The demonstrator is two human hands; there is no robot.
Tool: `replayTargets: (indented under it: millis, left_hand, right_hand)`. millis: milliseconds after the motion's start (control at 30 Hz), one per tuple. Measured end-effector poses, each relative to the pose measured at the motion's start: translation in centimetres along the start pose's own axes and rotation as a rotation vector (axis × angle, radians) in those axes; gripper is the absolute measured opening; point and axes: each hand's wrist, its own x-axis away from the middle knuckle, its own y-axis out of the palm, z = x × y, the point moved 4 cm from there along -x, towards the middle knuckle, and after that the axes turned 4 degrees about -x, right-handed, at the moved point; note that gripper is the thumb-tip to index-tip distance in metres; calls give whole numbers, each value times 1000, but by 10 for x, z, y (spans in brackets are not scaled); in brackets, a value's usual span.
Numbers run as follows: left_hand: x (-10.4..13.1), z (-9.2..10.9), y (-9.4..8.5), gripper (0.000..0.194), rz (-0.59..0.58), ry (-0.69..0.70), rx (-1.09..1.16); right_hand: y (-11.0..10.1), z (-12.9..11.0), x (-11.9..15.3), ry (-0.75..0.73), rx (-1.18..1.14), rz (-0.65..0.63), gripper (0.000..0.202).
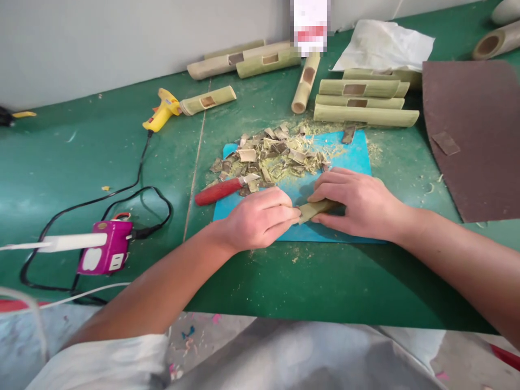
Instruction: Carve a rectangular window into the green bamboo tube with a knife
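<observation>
A short piece of green bamboo (316, 209) lies low over a blue mat (349, 157). My right hand (357, 203) is wrapped over it from the right and covers much of it. At its left end my left hand (264, 216) pinches with thumb and fingers; the exact spot is partly hidden. Just beyond my left hand, a red-handled knife (221, 190) rests on the mat's left edge, its blade pointing right. Behind both hands spreads a heap of bamboo chips and shavings (268, 154).
Cut bamboo tubes (357, 88) with square openings lie at the back right, and more bamboo tubes (268, 58) stand along the wall. A yellow glue gun (164, 108) touches another tube. At left sits a purple power socket (108, 246) with cords. A brown sheet (475, 141) lies right.
</observation>
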Motion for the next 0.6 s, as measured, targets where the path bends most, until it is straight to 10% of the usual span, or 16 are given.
replayTargets:
  millis: [600]
  left_hand:
    - [-1,0,-1,13,-47,-26,6]
  right_hand:
    - [0,0,0,-3,-8,-24,17]
